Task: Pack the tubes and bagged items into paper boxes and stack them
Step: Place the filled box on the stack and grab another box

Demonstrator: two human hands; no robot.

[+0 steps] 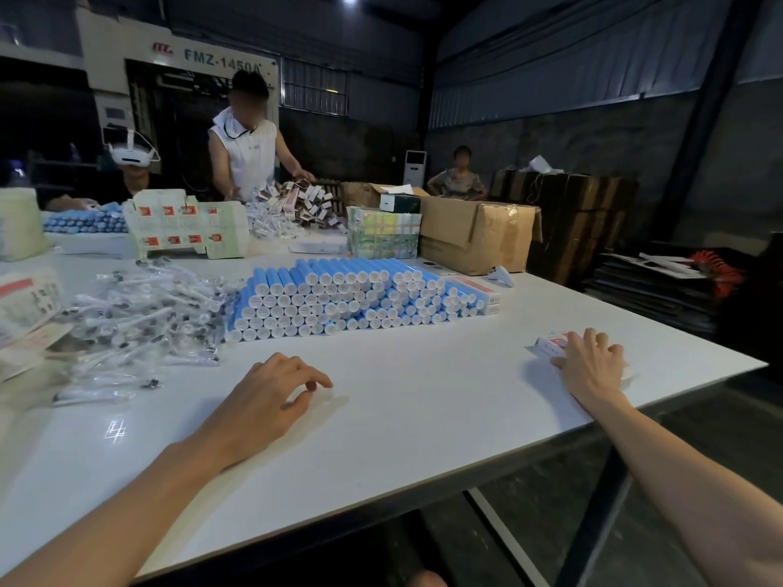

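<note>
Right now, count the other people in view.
3. A person in a white headset at far left; a person in a white sleeveless top standing beside them; a third person farther back, behind the cardboard carton. More may be hidden.

One left hand [271,391], one right hand [593,362], three other people [243,158], one white headset [133,154].

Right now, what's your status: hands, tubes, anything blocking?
Left hand empty, loosely curled over the table. Right hand flat on a small paper box. Blue tubes stacked, bagged items beside, untouched. Nothing blocking.
</note>
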